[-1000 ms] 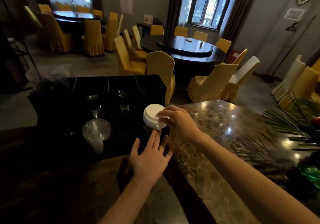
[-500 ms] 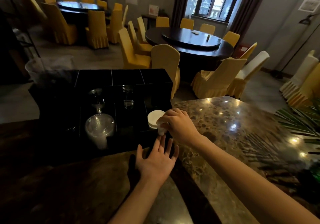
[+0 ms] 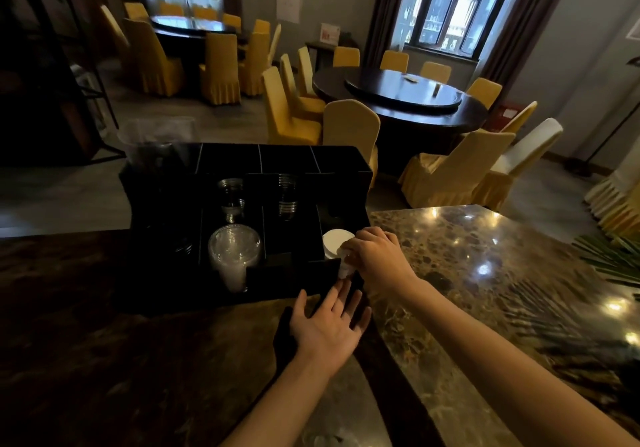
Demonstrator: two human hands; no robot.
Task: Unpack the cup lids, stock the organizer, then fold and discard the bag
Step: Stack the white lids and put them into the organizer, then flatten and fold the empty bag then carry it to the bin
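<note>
A black compartmented organizer (image 3: pixel 346 159) stands on the marble counter. My right hand (image 3: pixel 375 258) grips a stack of white cup lids (image 3: pixel 335 241) and holds it down inside the organizer's front right compartment. My left hand (image 3: pixel 327 325) lies flat, fingers spread, on the counter against the organizer's front right corner, holding nothing. A stack of clear dome lids (image 3: pixel 233 249) fills a front compartment to the left. Clear cups (image 3: pixel 287 194) sit in the middle row. A clear plastic bag (image 3: pixel 156 142) rests at the organizer's back left.
The marble counter (image 3: pixel 485 273) stretches right, with green palm leaves (image 3: pixel 613 256) at its right edge. Beyond the counter are round dark dining tables (image 3: pixel 398 100) ringed by yellow-covered chairs (image 3: pixel 349 124). A dark shelf frame stands at far left.
My right hand has lowered the white lid stack from above the organizer into the front right compartment. My left hand stayed flat at the organizer's corner.
</note>
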